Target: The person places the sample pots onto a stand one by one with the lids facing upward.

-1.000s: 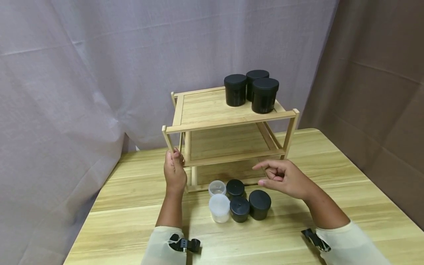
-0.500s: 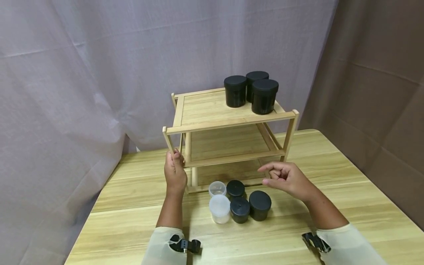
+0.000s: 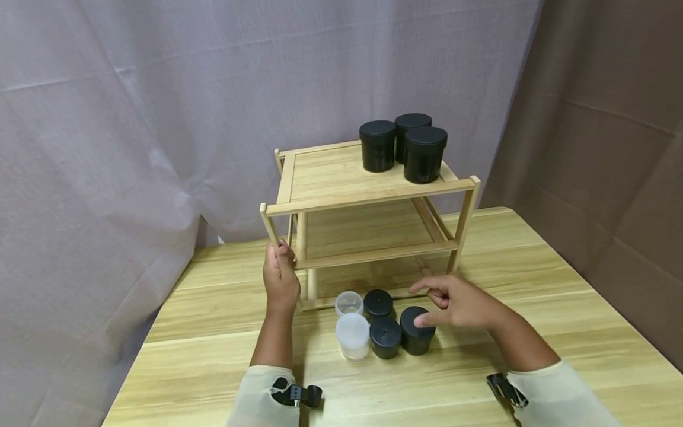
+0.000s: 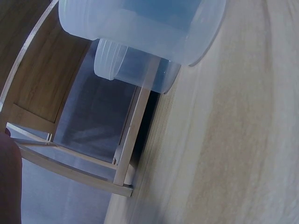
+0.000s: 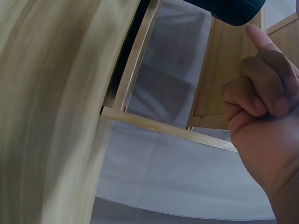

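With its fingers around the left front post, my left hand (image 3: 281, 279) grips a three-tier wooden shelf rack (image 3: 325, 175). My right hand (image 3: 461, 302) hovers over the rightmost black lidded jar (image 3: 417, 343), thumb and index finger spread, the other fingers curled. Its thumb overlaps the lid in the head view; the right wrist view shows a fingertip close to a dark jar (image 5: 233, 10), but contact is unclear. To its left stand two more black jars (image 3: 385, 339) and two translucent jars (image 3: 353, 338), also large in the left wrist view (image 4: 140, 28).
Three black lidded jars (image 3: 377, 148) stand on the right part of the rack's top tier. The wooden table (image 3: 213, 332) reaches back to a grey curtain (image 3: 160, 118), with a brown curtain (image 3: 603, 148) along the right.
My right hand has drifted slightly right, then come down and left over the rightmost black jar, with thumb and index finger spreading wider. My left hand keeps its grip on the rack.
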A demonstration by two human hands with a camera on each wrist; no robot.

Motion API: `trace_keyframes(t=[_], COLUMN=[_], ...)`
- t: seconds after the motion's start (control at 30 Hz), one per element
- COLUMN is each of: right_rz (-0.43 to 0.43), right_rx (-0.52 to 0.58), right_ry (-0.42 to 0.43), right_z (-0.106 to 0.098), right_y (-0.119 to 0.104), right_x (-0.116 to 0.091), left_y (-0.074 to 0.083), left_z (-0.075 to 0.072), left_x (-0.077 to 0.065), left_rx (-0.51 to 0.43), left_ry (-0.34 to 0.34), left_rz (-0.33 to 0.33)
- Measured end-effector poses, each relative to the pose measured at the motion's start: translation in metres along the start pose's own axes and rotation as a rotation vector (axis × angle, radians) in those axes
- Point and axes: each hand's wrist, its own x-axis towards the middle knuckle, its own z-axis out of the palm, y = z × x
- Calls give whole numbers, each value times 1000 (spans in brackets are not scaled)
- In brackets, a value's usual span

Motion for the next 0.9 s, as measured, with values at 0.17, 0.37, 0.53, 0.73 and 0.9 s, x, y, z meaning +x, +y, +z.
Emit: trace_keyframes(t=[0.17,0.37,0.53,0.73,0.9], right_rz=[39,53,55,67,67], right_rx=[-46,-18,38,76,82], right_ry=[-33,-89,-130,-149,-174], right_z=[0,-3,-7,-9,-7], right_y=[-2,1,4,5,8], right_x=[-1,-3,-5,-8,-8], left_y=[1,0,1,1,1], left_z=[-1,-1,-1,0,-1], left_x=[0,-1,0,0,-1], left_rx=[0,-2,-19,15,31], left_ry=[2,-1,-1,-6,-6], left_rz=[-22,-27,-17,-25,-33])
